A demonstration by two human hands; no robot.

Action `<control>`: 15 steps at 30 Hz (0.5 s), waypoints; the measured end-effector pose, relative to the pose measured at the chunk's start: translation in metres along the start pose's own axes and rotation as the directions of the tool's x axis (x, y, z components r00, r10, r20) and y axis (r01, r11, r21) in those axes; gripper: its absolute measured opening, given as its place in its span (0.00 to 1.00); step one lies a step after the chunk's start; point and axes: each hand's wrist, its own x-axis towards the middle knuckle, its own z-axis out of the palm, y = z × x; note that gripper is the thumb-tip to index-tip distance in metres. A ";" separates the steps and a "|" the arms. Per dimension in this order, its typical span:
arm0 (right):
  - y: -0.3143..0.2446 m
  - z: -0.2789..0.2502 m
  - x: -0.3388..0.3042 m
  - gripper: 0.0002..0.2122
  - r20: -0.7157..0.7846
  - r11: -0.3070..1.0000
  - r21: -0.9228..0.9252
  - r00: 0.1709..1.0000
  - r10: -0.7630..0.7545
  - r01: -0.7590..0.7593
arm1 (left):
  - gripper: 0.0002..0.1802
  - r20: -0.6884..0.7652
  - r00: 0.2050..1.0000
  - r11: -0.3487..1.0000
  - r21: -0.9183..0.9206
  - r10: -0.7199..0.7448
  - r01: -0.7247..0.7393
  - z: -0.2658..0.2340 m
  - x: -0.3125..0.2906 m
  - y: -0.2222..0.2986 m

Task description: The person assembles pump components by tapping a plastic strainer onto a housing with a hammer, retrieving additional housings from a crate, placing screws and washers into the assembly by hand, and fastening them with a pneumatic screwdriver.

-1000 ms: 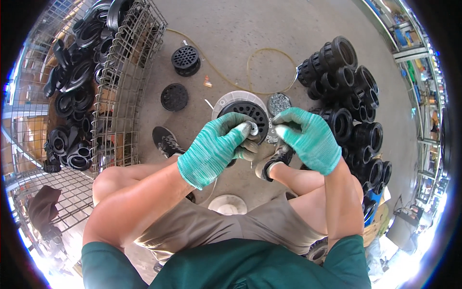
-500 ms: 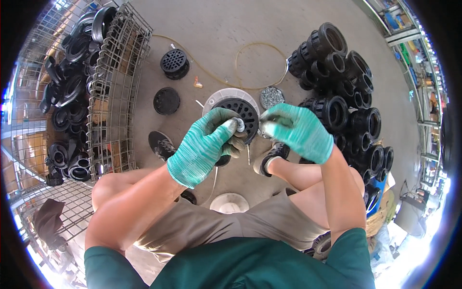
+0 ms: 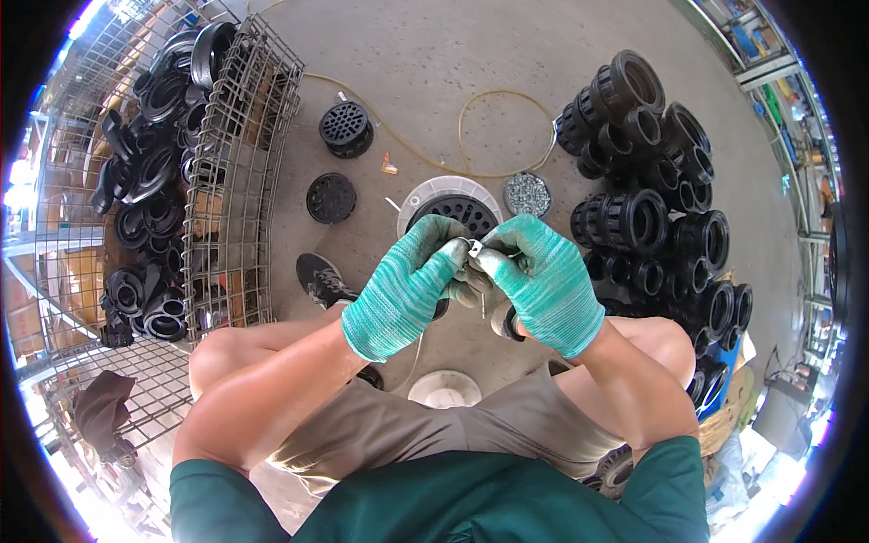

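Note:
Both of my hands wear green knitted gloves with darkened fingertips, and they meet in front of me. My left hand (image 3: 412, 282) pinches a small shiny metal piece (image 3: 474, 246) between thumb and fingers. From the other side, the fingers of my right hand (image 3: 543, 276) close on the same piece. Its exact shape is mostly covered by the gloves. Beyond and below the hands sits a round black plate with holes (image 3: 462, 213), resting on a white round base (image 3: 425, 192). Behind my right hand stands a round container of small metal parts (image 3: 527, 195).
At left a wire cage (image 3: 240, 172) holds black rings. Several black ribbed pipe fittings (image 3: 643, 222) are piled at right. A black perforated drum (image 3: 346, 127) and a black disc (image 3: 331, 197) lie on the floor near a yellowish hose (image 3: 407, 149). A white round stool (image 3: 444, 389) stands between my legs.
My right hand has come in from the right to meet my left hand and now grips the small metal piece with it. The whole view has shifted slightly.

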 end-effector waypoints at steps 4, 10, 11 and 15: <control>0.005 0.002 -0.002 0.06 0.001 0.999 0.010 1.000 0.031 -0.031 | 0.18 0.029 0.999 0.999 -0.032 -0.028 0.029 0.000 0.000 0.002; 0.001 0.001 0.000 0.07 0.003 0.998 0.030 0.999 0.051 -0.051 | 0.17 0.038 0.999 1.000 0.009 -0.027 0.026 -0.001 0.000 0.002; 0.006 0.001 0.001 0.07 0.008 0.986 0.142 0.996 0.087 -0.087 | 0.17 0.027 0.999 0.997 -0.078 -0.027 0.029 -0.002 0.001 0.002; -0.001 0.000 0.002 0.06 0.062 0.881 0.396 0.964 0.257 -0.260 | 0.17 0.065 0.998 0.994 -0.106 -0.026 0.033 -0.005 0.001 0.004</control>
